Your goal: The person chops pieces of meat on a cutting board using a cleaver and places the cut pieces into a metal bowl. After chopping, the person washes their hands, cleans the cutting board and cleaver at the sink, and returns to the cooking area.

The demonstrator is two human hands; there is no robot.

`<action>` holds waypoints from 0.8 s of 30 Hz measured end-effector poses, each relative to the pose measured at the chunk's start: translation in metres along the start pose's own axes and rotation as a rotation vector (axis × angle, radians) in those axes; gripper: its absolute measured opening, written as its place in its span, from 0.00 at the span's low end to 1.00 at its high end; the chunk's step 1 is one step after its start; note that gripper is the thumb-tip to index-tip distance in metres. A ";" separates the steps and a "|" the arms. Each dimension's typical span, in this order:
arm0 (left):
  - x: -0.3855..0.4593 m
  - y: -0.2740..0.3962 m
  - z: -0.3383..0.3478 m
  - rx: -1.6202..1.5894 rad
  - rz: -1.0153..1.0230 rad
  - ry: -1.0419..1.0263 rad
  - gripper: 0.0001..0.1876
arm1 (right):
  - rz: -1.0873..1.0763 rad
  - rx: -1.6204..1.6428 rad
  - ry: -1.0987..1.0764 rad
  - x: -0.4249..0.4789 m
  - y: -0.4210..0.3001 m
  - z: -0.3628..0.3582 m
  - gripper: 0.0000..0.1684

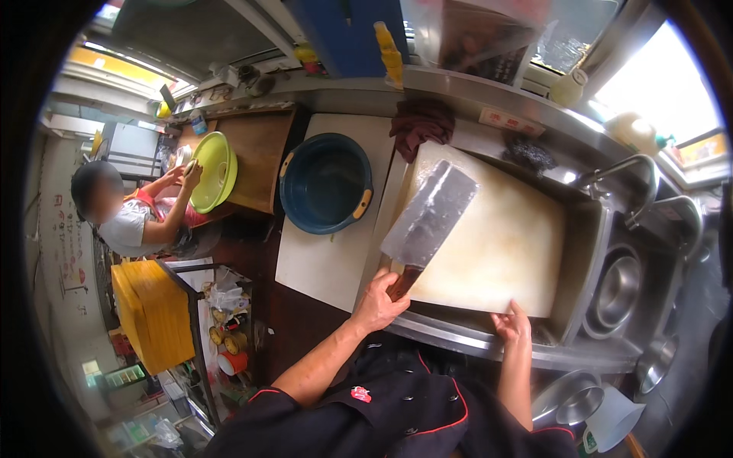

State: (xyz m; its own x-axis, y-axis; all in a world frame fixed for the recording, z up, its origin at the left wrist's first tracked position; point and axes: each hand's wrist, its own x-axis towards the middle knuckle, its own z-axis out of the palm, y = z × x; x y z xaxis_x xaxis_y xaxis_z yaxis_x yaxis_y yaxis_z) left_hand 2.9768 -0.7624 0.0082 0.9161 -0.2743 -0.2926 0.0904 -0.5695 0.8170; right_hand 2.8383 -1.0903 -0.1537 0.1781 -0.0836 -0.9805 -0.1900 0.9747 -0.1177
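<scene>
My left hand (381, 303) grips the wooden handle of a wide cleaver (432, 217), its broad metal blade pointing up and away over a large white cutting board (492, 240). The board lies tilted across a steel sink. At the board's near edge is my right hand (512, 326), thumb on top and fingers at the underside. A dark red cloth (422, 127) lies against the board's far left corner. Left of the sink, a dark blue plastic basin (326, 183) stands on a white board or worktop (320, 263).
A steel faucet (624, 172) and nested steel bowls (618, 289) are at the right. A black scouring pad (529, 156) lies behind the board. At the left, a co-worker (149, 212) holds something over a yellow-green basin (215, 173). Steel bowls (579, 403) sit lower right.
</scene>
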 end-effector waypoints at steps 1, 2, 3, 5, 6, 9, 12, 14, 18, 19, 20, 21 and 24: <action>0.002 0.009 -0.006 -0.026 -0.011 -0.040 0.11 | 0.010 0.041 -0.025 -0.010 -0.001 0.007 0.21; 0.003 0.016 -0.011 -0.008 -0.009 -0.045 0.11 | 0.021 0.083 -0.049 -0.024 -0.003 0.009 0.22; 0.003 0.025 -0.015 0.014 -0.025 -0.050 0.10 | 0.033 0.125 -0.073 -0.043 -0.004 0.016 0.22; 0.001 0.044 -0.022 0.061 -0.054 -0.060 0.09 | -0.046 0.151 -0.202 -0.065 -0.002 0.021 0.20; 0.002 0.052 -0.025 0.041 -0.058 -0.049 0.09 | -0.083 0.176 -0.263 -0.071 0.000 0.021 0.19; 0.003 0.071 -0.032 -0.008 -0.066 -0.018 0.09 | -0.192 0.154 -0.362 -0.075 0.001 0.020 0.16; 0.004 0.078 -0.037 -0.039 -0.057 0.012 0.10 | -0.261 0.096 -0.404 -0.080 0.004 0.016 0.16; 0.002 0.079 -0.045 -0.116 -0.079 -0.022 0.09 | -0.272 0.078 -0.392 -0.087 0.007 0.012 0.17; -0.003 0.102 -0.068 -0.142 -0.138 -0.051 0.08 | -0.290 0.189 -0.436 -0.115 0.028 0.005 0.15; -0.006 0.103 -0.073 -0.147 -0.143 -0.052 0.08 | -0.301 0.187 -0.433 -0.120 0.036 0.001 0.16; -0.009 0.105 -0.077 -0.216 -0.135 -0.043 0.07 | -0.311 0.184 -0.431 -0.125 0.045 -0.002 0.17; -0.011 0.103 -0.080 -0.208 -0.156 -0.053 0.06 | -0.329 0.183 -0.425 -0.130 0.052 -0.007 0.18; -0.024 0.094 -0.096 -0.206 -0.194 -0.084 0.06 | -0.405 0.186 -0.448 -0.157 0.075 -0.011 0.26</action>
State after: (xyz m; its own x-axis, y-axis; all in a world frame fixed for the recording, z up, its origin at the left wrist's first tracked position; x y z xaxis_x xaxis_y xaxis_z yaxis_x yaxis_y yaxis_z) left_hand 3.0011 -0.7350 0.1394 0.8390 -0.2439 -0.4865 0.3460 -0.4509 0.8228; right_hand 2.7859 -1.0064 -0.0098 0.5954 -0.3980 -0.6979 0.1414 0.9070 -0.3967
